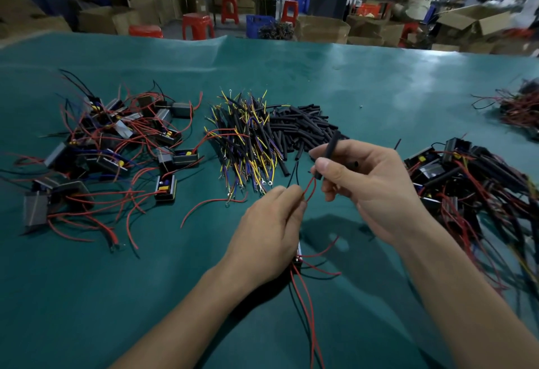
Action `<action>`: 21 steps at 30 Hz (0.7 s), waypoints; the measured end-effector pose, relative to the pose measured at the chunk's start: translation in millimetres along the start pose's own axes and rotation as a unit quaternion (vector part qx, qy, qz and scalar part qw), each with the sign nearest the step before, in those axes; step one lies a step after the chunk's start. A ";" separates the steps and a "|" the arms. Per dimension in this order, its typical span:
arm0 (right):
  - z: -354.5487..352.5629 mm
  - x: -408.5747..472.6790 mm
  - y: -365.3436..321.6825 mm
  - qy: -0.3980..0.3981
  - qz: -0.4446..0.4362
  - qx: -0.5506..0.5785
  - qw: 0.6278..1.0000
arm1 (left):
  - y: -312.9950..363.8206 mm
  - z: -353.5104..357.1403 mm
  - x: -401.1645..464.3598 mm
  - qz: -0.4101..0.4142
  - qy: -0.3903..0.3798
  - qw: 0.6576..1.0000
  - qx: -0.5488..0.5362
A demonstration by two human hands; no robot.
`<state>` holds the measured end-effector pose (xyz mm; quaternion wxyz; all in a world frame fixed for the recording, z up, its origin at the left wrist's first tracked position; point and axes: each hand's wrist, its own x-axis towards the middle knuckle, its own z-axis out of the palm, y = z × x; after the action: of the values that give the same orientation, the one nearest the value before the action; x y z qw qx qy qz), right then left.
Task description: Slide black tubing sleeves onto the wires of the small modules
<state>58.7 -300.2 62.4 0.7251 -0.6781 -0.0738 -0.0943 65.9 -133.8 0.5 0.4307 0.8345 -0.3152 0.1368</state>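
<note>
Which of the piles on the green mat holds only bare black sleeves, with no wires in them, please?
The pile of loose black tubing just beyond the right hand. The pile on its left shows yellow and purple wires; the other heaps include modules with red wires.

A single head-worn wide-angle camera looks forward and down from close above the green table [379, 82], whose near part fills most of the view. The far workshop floor with red stools [197, 25] crosses the top edge.

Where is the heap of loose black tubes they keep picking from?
In the head view the pile of black tubing sleeves lies mid-table on the green mat, just beyond the right hand, with the yellow-and-purple wire bundle on its left.
</note>
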 end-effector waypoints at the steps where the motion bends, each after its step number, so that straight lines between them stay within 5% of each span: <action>1: 0.5 0.1 0.7 0.002 0.000 0.010 1.000 | -0.4 -0.1 0.2 0.000 -0.001 1.000 -0.002; 21: 1.1 3.2 6.3 0.034 -0.081 -0.047 0.995 | -3.1 -0.4 1.0 -0.024 -0.013 1.000 -0.015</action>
<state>63.4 -298.9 57.0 0.6849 -0.6994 -0.0990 -0.1787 68.6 -132.5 -0.7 0.4427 0.8367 -0.3026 0.1110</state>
